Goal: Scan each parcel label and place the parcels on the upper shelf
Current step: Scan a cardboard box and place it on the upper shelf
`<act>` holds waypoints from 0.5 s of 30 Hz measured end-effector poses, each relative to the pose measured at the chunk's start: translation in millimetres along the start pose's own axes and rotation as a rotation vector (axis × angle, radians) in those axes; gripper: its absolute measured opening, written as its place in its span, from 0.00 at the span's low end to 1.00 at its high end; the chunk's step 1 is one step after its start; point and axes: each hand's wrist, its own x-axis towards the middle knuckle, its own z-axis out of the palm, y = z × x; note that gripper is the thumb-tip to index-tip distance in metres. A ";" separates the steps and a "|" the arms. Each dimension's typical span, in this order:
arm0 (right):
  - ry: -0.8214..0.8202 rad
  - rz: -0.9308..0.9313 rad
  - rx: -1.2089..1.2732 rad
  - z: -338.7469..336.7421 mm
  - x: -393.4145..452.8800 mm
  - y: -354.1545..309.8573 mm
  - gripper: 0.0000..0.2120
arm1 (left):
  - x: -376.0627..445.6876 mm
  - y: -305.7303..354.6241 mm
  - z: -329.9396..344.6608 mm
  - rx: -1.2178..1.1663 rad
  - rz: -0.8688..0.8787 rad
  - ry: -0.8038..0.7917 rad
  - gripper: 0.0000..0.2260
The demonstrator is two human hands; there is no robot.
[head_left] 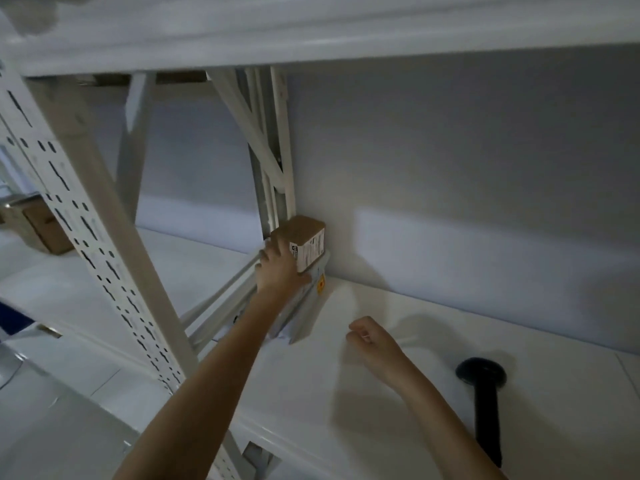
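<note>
Sitting at the back left corner of the white shelf [433, 344], hard against the wall [450, 168] and the shelf's rear upright [277, 188]: a small brown cardboard parcel [303, 242], its white printed label [309, 252] facing right, the print too small to be reading. Resting on top of a flat, pale package [304, 306] lying along the shelf's left edge, with a small orange mark showing on that package's side; near end of the package partly hiding behind the forearm, so its full outline not showing.

Reaching in from lower left, the left hand [280, 271] pressing against the parcel's near left face, fingers lying over the brown side and thumb running under its bottom edge; whether actually curling round it or merely pushing, cannot tell, the fingertips blurring into the cardboard.

Hovering above the shelf well to the right of the parcel, the right hand [372, 344], fingers curling loosely into the palm, gripping nothing visible, motion blur smearing around it.

Lying further right on the shelf, a black handheld scanner [483, 393], head toward the wall, handle pointing toward the camera, untouched.

Crossing the left foreground, a perforated white post [104, 258]. Beyond it, blurring on a neighbouring shelf, another brown box [41, 230], cutting off at the frame edge. Overhead, the underside of a higher shelf [311, 29].
</note>
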 end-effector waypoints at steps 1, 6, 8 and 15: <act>0.001 0.001 0.009 -1.0 6.2 0.5 0.08 | 16.0 2.5 -0.1 -0.001 0.003 0.014 0.45; 0.030 0.032 0.029 -4.6 24.4 4.6 0.04 | 77.6 7.3 11.0 0.060 -0.007 -0.012 0.49; 0.034 0.068 0.016 -6.3 26.8 6.1 0.04 | 92.6 5.3 18.2 0.090 -0.031 -0.068 0.48; 0.093 0.120 0.070 -1.0 31.5 -1.6 0.04 | 112.0 -6.2 27.2 0.095 -0.011 -0.100 0.40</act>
